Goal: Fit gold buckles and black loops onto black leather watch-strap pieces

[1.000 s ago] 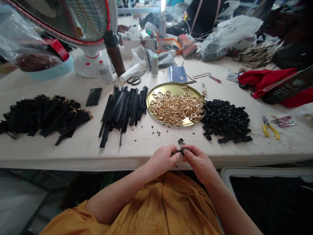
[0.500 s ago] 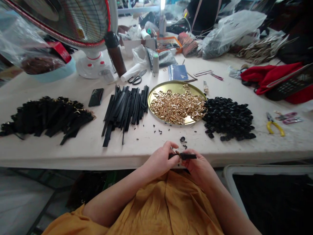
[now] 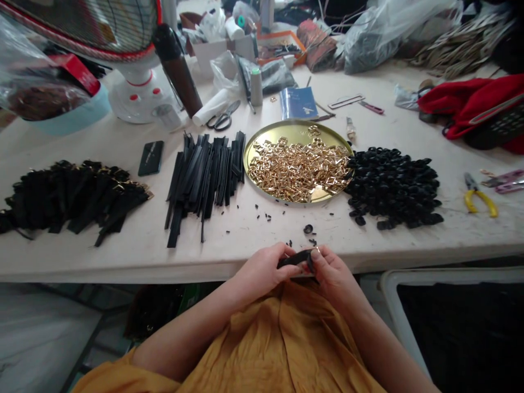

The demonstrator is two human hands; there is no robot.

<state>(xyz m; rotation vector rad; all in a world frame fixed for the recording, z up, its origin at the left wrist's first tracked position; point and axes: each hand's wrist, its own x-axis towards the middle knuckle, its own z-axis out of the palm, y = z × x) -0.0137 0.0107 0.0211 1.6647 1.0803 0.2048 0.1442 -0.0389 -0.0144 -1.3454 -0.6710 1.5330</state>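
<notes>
A black strap (image 3: pixel 295 258) is stretched between my two hands at the table's front edge. My left hand (image 3: pixel 268 267) pinches its left part. Fingers of my right hand (image 3: pixel 331 267) close on its other end, which bends downward; a small gold glint shows at the fingertips, perhaps a buckle. Just beyond my hands lie a black loop (image 3: pixel 308 229) and several tiny black scraps. Past these sits a round gold tray (image 3: pixel 252 177) heaped with gold buckles (image 3: pixel 301 169). Left of it is a bundle of flat black straps (image 3: pixel 204 174); black loops (image 3: pixel 395 185) are piled to its right.
Straps with gold buckles (image 3: pixel 73 194) are heaped at the far left. Yellow-handled pliers (image 3: pixel 478 202) lie at right, scissors (image 3: pixel 224 116) behind the bundle. A fan (image 3: pixel 135 98) and a dark bottle (image 3: pixel 178 71) stand at back left. A white-rimmed bin (image 3: pixel 391 297) is below right.
The black strap's right end, straight before, now bends down at my right fingers. My right hand has turned and closed on it. The camera view has tilted down slightly.
</notes>
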